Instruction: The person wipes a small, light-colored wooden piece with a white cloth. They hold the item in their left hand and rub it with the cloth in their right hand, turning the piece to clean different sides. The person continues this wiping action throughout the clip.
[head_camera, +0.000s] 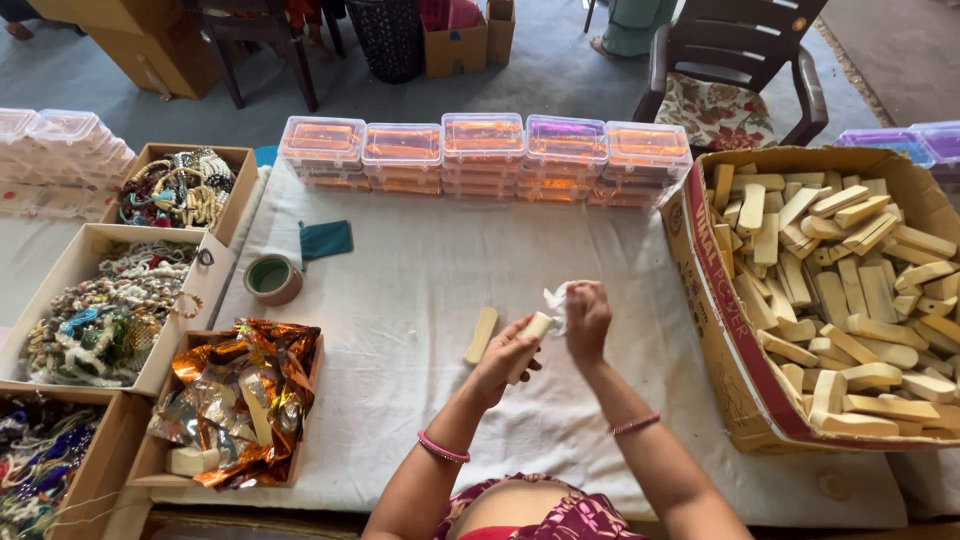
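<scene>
My left hand (503, 358) grips a pale cream bar (531, 340) upright over the white cloth (400, 300). My right hand (586, 320) pinches a small piece of clear white wrapping (555, 298) at the bar's top end. A second cream bar (481, 335) lies flat on the cloth just left of my hands. Both wrists wear pink bangles.
A big cardboard box (715, 300) full of cream bars stands at the right. Stacked clear lidded boxes (485, 155) line the far edge. At the left are a tape roll (272, 279), a box of copper foil wrappers (240, 400) and boxes of beads (110, 305). A dark chair (735, 70) stands beyond.
</scene>
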